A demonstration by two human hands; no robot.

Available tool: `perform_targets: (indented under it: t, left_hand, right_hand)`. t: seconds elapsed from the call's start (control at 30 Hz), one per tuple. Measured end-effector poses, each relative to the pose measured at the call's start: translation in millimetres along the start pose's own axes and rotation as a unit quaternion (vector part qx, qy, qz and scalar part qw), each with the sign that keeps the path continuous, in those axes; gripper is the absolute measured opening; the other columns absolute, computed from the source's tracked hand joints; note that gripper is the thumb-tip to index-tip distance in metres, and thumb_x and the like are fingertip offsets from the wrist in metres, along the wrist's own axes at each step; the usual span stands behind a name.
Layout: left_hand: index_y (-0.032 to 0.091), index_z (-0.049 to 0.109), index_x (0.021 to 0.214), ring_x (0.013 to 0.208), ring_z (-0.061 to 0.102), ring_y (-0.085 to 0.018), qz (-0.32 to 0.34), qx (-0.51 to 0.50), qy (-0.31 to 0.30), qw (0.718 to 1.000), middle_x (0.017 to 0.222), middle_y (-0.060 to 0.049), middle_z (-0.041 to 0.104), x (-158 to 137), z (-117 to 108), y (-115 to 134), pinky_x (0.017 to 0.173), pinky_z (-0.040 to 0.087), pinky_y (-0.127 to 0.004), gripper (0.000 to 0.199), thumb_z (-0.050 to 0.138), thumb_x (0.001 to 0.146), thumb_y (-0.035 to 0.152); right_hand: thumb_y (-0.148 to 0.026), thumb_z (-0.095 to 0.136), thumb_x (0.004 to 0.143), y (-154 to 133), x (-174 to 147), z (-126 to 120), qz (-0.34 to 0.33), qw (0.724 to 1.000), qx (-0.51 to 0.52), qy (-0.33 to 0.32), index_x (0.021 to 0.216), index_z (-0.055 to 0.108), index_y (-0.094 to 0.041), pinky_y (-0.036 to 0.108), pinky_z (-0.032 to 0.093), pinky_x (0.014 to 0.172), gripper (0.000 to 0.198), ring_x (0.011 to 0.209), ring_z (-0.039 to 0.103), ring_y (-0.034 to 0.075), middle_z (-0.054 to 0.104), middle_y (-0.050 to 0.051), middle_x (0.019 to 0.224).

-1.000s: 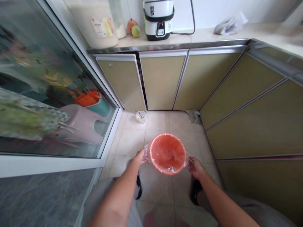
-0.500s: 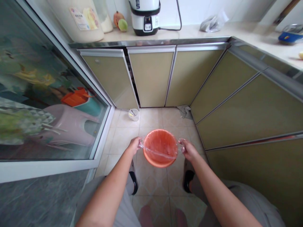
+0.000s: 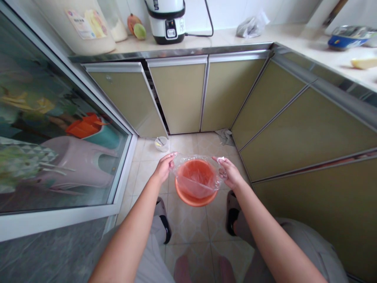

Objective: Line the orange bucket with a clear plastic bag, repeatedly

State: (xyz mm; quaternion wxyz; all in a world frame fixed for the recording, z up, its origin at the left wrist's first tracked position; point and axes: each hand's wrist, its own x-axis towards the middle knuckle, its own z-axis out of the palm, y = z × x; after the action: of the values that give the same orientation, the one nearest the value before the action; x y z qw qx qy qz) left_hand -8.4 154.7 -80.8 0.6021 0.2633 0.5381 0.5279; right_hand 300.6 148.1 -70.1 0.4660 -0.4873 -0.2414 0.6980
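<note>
Both hands, since the earlier frame, have shifted toward the far rim of the orange tub (image 3: 193, 201), drawing the clear plastic bag (image 3: 200, 184) with them; its edge now leaves the tub's near rim uncovered. From my head camera I see my left hand (image 3: 163, 169) pinching the bag's left edge and my right hand (image 3: 230, 173) gripping its right edge, fingers closed on the film on either side; the bag spans the gap between them, lying partly over the tub's mouth. I find the tub upright, apparently on the tiled floor (image 3: 188, 230), ahead of and between the two feet. Beyond it, near the cabinet doors (image 3: 178, 98), are a small clear cup (image 3: 161, 144) on the left and a crumpled grey cloth (image 3: 224, 136) on the right; above, the bench (image 3: 218, 40) bears a white-and-black rice cooker (image 3: 169, 23), with a green fruit (image 3: 139, 31) to its left.
</note>
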Motion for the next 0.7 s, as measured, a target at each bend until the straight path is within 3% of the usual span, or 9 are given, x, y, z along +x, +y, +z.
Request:
perform_targets:
  t: [0.17,0.3,0.43,0.57,0.7]
  left_hand:
    - [0.011,0.075,0.098,0.052,0.047,-0.008,0.034,-0.034,0.002,0.999,0.058,0.006,0.052,-6.9,10.6,22.6,0.053,0.039,-0.02,0.031,0.079,0.074,0.03]
    - [0.013,0.07,0.092,0.07,0.066,-0.012,0.034,-0.077,0.013,0.996,0.083,-0.003,0.071,-15.4,17.0,45.9,0.061,0.049,-0.021,0.019,0.073,0.077,0.024]
    - [0.016,0.064,0.093,0.08,0.073,-0.017,0.015,-0.111,-0.01,0.994,0.093,-0.006,0.076,-31.4,19.8,69.2,0.07,0.055,-0.026,0.017,0.07,0.079,0.023]
    - [0.018,0.062,0.093,0.075,0.071,-0.016,0.034,-0.103,-0.02,0.994,0.087,-0.004,0.075,-73.0,19.7,85.2,0.071,0.055,-0.027,0.02,0.075,0.078,0.022]
    - [0.019,0.066,0.092,0.075,0.068,-0.016,0.077,-0.045,-0.058,0.994,0.08,-0.002,0.071,-147.8,12.5,100.3,0.072,0.053,-0.027,0.02,0.08,0.079,0.024]
  right_hand:
    - [-0.042,0.086,0.071,-18.8,-8.3,6.1,-0.042,0.999,-0.012,0.0,0.091,0.058,-0.023,0.018,0.029,0.037,0.039,0.041,0.027,0.001,0.074,0.003,0.134]
    - [-0.043,0.087,0.068,-36.4,-11.6,9.1,-0.091,0.995,-0.038,0.015,0.088,0.059,-0.022,0.019,0.033,0.04,0.041,0.042,0.031,0.002,0.081,0.004,0.11]
    - [-0.043,0.089,0.066,-57.6,-22.0,11.1,-0.122,0.991,-0.059,0.018,0.085,0.059,-0.02,0.019,0.032,0.04,0.042,0.044,0.038,0.004,0.081,0.004,0.091]
    - [-0.039,0.09,0.067,-78.0,-64.6,7.5,-0.125,0.989,-0.08,-0.003,0.086,0.06,-0.02,0.017,0.032,0.042,0.041,0.046,0.039,0.004,0.079,0.003,0.084]
    - [-0.038,0.092,0.071,-93.7,-139.3,-4.8,-0.113,0.989,-0.085,-0.039,0.088,0.059,-0.022,0.017,0.033,0.042,0.04,0.046,0.038,0.004,0.074,0.001,0.079]
